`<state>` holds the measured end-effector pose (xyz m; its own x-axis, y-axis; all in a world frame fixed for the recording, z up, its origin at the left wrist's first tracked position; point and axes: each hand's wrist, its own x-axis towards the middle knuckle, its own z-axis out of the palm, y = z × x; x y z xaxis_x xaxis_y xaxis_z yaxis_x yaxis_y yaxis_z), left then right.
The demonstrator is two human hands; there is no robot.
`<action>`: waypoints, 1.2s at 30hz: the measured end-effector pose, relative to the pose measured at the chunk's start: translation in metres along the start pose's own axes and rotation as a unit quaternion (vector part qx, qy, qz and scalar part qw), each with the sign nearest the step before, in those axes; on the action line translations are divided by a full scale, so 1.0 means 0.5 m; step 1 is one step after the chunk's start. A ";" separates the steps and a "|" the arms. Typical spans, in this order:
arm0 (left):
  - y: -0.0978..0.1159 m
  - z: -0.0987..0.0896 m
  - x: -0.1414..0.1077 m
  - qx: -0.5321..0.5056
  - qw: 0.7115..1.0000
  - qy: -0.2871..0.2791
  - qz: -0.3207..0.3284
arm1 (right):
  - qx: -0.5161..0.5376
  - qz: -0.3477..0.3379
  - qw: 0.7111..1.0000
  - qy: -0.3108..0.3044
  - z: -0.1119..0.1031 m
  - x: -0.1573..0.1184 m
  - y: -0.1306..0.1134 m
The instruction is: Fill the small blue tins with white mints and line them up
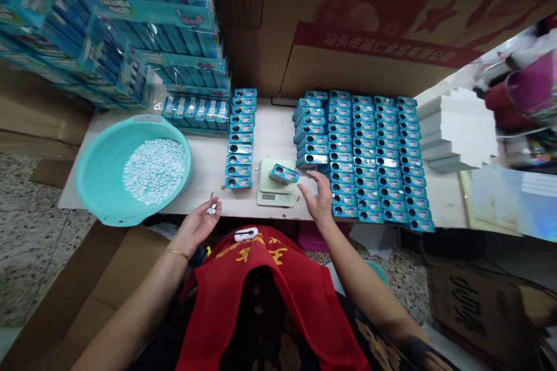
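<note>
Several white candies (212,209) lie in my left hand (201,224), palm up with the fingers curled around them, just right of the turquoise basin (93,171), which holds a heap of the same candies. One blue tin (284,174) rests tilted on the small pale scale (275,199). To the right of that tin is my right hand (317,196), its thumb and fingers apart with nothing between them. A single column of blue tins (239,160) stands left of the scale, and several packed columns of tins (364,167) stand to its right.
Wrapped stacks of turquoise boxes (174,17) rise at the back left. A large brown carton (369,23) stands behind the table (209,153). White folded card pieces (459,127) are at the right. An open carton (117,272) sits below the table's left part.
</note>
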<state>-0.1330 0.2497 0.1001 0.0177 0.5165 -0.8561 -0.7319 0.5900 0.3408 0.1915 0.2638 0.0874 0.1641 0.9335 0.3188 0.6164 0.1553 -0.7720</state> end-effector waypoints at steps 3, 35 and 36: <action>0.012 -0.031 0.001 -0.018 0.999 0.030 0.003 | -0.011 -0.023 0.999 -0.025 -0.027 -0.032 -0.013; -0.030 0.127 -0.029 0.231 0.959 -0.144 0.075 | -0.050 0.010 0.999 0.000 -0.012 -0.012 -0.004; -0.028 0.131 -0.026 0.233 0.959 -0.140 0.075 | -0.048 0.019 0.999 -0.001 -0.016 -0.017 0.000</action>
<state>-0.0782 0.2754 0.1321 0.1656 0.7251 -0.6685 -0.3567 0.6760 0.6448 0.1962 0.2534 0.0894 0.1871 0.9390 0.2884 0.6809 0.0877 -0.7271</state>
